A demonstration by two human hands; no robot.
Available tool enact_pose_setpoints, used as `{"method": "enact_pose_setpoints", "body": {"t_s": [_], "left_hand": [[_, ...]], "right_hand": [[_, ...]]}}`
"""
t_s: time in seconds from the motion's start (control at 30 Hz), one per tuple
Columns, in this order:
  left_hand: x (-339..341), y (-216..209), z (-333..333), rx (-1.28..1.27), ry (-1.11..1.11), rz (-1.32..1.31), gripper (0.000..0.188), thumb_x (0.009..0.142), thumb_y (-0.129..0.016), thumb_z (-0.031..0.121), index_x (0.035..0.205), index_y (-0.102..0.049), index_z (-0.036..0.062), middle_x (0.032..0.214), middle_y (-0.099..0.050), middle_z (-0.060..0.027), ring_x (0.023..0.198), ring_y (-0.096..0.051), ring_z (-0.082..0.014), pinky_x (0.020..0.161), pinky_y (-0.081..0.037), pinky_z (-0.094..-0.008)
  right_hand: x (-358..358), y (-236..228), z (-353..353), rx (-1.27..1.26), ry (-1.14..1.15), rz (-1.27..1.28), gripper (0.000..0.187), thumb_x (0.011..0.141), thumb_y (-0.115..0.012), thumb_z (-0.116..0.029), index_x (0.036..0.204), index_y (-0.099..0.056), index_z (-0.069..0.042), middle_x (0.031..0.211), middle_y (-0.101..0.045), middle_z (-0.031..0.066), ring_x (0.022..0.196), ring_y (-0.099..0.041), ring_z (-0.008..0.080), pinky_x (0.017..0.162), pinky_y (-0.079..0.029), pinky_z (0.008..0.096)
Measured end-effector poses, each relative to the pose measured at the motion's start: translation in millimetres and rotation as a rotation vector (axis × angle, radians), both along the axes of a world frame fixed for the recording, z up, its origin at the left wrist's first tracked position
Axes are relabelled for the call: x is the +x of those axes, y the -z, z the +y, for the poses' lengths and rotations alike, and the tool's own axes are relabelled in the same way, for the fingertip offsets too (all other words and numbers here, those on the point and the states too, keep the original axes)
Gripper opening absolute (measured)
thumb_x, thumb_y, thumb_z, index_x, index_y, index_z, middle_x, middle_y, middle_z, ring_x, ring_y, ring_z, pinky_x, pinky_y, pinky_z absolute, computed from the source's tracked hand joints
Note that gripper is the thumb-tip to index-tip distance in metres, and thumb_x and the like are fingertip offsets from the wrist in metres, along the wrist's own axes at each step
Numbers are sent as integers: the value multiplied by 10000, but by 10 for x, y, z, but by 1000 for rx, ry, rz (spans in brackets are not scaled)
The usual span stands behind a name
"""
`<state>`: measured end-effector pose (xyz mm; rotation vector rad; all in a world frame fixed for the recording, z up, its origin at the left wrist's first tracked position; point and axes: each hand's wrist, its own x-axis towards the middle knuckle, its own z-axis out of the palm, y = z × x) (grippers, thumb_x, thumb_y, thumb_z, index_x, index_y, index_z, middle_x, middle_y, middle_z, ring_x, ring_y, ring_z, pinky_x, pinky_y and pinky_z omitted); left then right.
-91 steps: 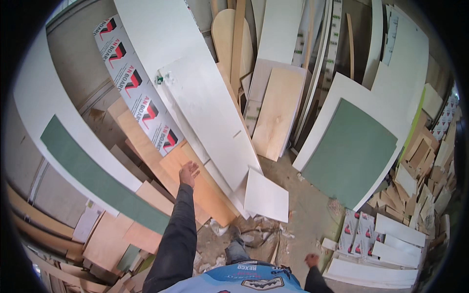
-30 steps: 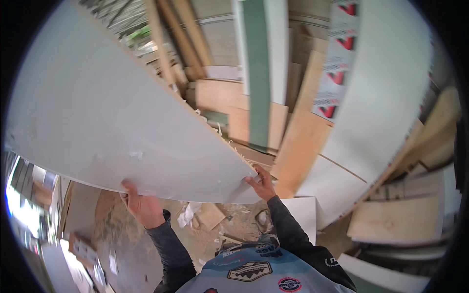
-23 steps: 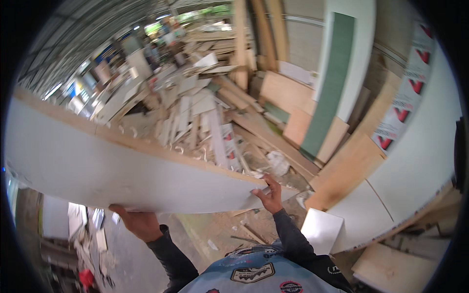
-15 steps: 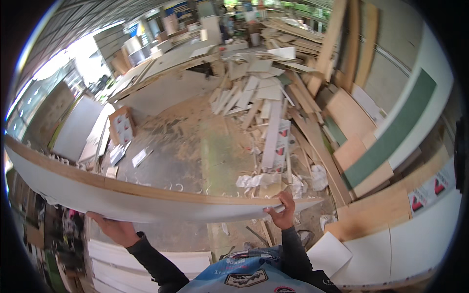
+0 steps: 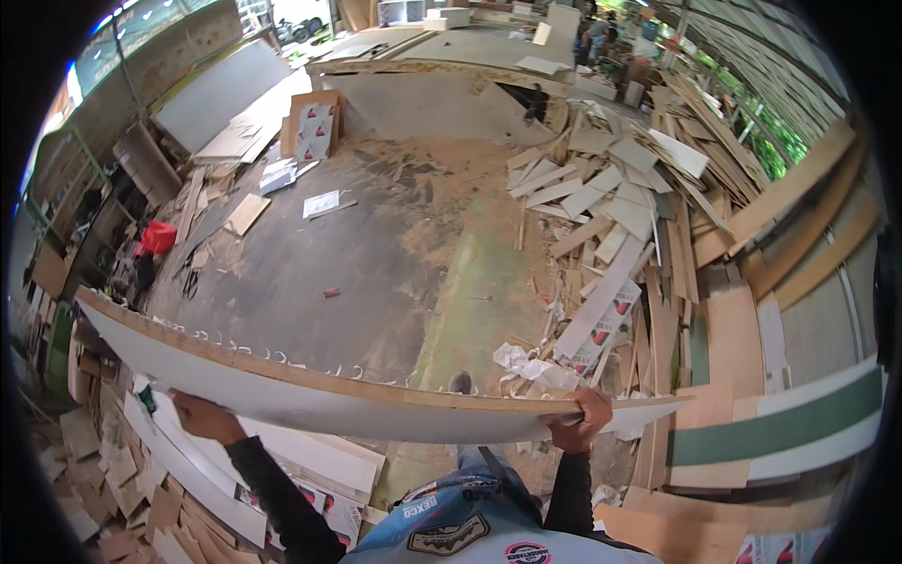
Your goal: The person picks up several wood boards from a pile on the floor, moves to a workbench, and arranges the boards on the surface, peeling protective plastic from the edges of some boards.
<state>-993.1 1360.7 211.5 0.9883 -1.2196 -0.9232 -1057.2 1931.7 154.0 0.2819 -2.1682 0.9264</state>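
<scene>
A long white panel [image 5: 376, 414] with a bare wood-coloured edge stretches across in front of me, white face toward me. Thin pale curls of strip [image 5: 272, 356] stick out along the far side of that edge. At its lower left border my left hand [image 5: 209, 419] holds the panel from below, its fingertips partly hidden behind it. My right hand [image 5: 581, 420] is closed around the panel toward its right end, fingers over the upper edge and the rest beneath.
Offcut boards [image 5: 601, 188] lie heaped ahead on the right, with crumpled white wrapping [image 5: 536, 367] nearer. Long planks and a green-striped panel [image 5: 780, 428] line the right side. White boards [image 5: 310, 461] and scrap pieces [image 5: 103, 470] lie at lower left. A low platform [image 5: 423, 94] stands beyond the dusty floor.
My view has turned left, so the surroundings sit farther right. The panel has come along in both hands. My right hand's fingers now wrap more fully over its edge.
</scene>
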Motion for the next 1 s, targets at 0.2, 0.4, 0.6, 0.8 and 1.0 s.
{"method": "enact_pose_setpoints", "body": {"t_s": [0.2, 0.4, 0.6, 0.8, 1.0], "left_hand": [[-944, 1456, -1153, -618, -122, -726, 516, 1070, -522, 343, 1349, -567, -88, 1350, -622, -133, 1119, -585, -198, 912, -516, -349], [-2245, 1444, -1510, 208, 386, 358, 608, 1074, -493, 362, 1519, -368, -32, 1483, -492, -177, 1267, -564, -288, 1050, -485, -442], [-3608, 1312, -1438, 306, -25, -10, 421, 1069, -481, 211, 1327, -575, -108, 1118, -692, -278, 969, -689, -401, 808, -560, -486], [-4633, 2057, -1773, -152, -184, -822, 261, 993, -558, 117, 1112, -701, -65, 979, -727, -271, 924, -701, -419, 743, -529, -499], [-6439, 2628, -1546, -145, 253, -1003, 231, 1000, -529, 134, 983, -709, -9, 825, -703, -223, 704, -672, -406, 627, -500, -480]], "right_hand": [[-1339, -176, -330, 130, -13, 25, 609, 524, -899, -609, 665, -558, -124, 623, -550, 64, 635, -557, 314, 653, -410, 421], [-2654, -727, -555, 298, -74, 8, 615, 557, -892, -633, 672, -549, -135, 621, -516, 38, 601, -527, 287, 613, -366, 412], [-4022, -834, -818, 419, -93, 48, 657, 589, -865, -683, 667, -524, -127, 617, -507, 51, 591, -528, 293, 614, -365, 415], [-5534, -728, -1453, 443, -122, 31, 660, 597, -850, -709, 665, -554, -123, 623, -528, 58, 590, -542, 297, 631, -390, 420], [-7188, -609, -2164, 459, -74, 54, 664, 588, -854, -696, 657, -571, -99, 636, -546, 70, 614, -559, 313, 654, -412, 433]]}}
